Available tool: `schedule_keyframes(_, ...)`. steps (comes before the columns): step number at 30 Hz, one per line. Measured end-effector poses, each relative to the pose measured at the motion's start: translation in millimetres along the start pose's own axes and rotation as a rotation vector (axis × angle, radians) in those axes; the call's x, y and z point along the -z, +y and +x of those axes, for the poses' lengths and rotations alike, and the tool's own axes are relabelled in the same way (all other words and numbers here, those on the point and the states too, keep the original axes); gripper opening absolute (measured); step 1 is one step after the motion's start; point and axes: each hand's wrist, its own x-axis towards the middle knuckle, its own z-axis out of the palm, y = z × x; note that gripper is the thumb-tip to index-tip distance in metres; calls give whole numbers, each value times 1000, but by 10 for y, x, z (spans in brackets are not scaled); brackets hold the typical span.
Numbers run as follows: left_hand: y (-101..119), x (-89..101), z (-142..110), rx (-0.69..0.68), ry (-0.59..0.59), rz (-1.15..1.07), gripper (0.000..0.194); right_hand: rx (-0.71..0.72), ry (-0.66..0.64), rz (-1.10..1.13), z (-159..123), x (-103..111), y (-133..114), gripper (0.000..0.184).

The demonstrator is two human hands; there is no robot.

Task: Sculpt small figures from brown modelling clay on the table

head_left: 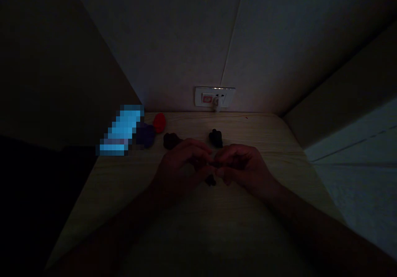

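Observation:
My left hand (186,165) and my right hand (242,167) meet above the middle of the wooden tabletop (198,227). Thumb and fingers of both are pinched together, tip to tip. A small dark bit seems to sit between the fingertips, too dim to name. Just below them lies a little black lump (211,180), partly hidden by the left thumb. Behind the hands sits a larger black lump (215,138), soft-looking like modelling clay. A brown lump (171,140) is beside my left knuckles. Farther left are a purple lump (145,135) and a red lump (159,123).
A lit, pixelated phone-like screen (120,130) stands at the table's back left edge. On the wall behind is a socket plate (198,97) with a plug (216,103) in it. A panel (341,74) borders the right side. The room is very dark.

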Motion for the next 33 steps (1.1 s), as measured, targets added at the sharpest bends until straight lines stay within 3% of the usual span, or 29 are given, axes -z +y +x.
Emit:
schedule_keyframes(14,20,-22,-8,23,17,-53,16,-32,-1,-16,-8,-7,-9,22)
schedule_keyframes(19,-3,3,-4,-61,0,33,11,-42,8,-11,-16,-9,-14,23)
schedule_keyframes(27,0,17,-1,-135,70,112,10,-61,25,-8,-3,-14,-18,24)
schedule_keyframes(33,31,45,38,-223,39,230,4,-69,40,-33,6,-5,-11,25)
